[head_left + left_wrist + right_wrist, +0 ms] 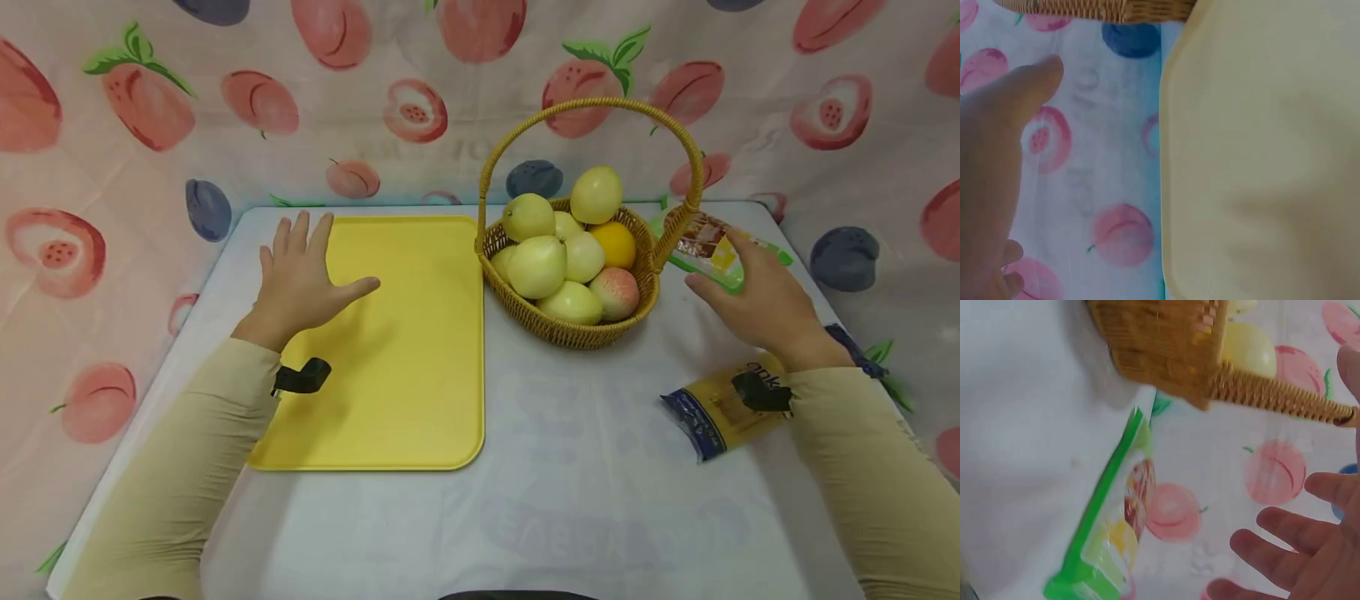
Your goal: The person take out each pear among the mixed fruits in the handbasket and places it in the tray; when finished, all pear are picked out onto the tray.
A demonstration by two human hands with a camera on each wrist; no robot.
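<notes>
We hold our left hand (296, 283) spread above one yellow tray (405, 375), our right hand (768, 308) spread near one green packet (708, 250) and one yellow packet (731, 408); between our hands, one basket (577, 335) on the tabletop (570, 467) shows seven pale fruits (536, 267), one orange (611, 244), one peach (615, 293).

— Where on the white cloth-covered worktop (540, 525) does the yellow rectangular tray (408, 350) lie?

— On the left half, its far rim near the worktop's far edge. Just right of it stands a tan oval wicker basket (573, 335); inside, pale-green round fruits (537, 268), with an orange round fruit (617, 244) behind a pink round fruit (617, 294) at the basket's right.

— And farther right?

— A green-bordered flat plastic packet (712, 257) near the far right corner; before it, toward the right edge, a yellow-and-blue flat plastic packet (722, 408).
</notes>
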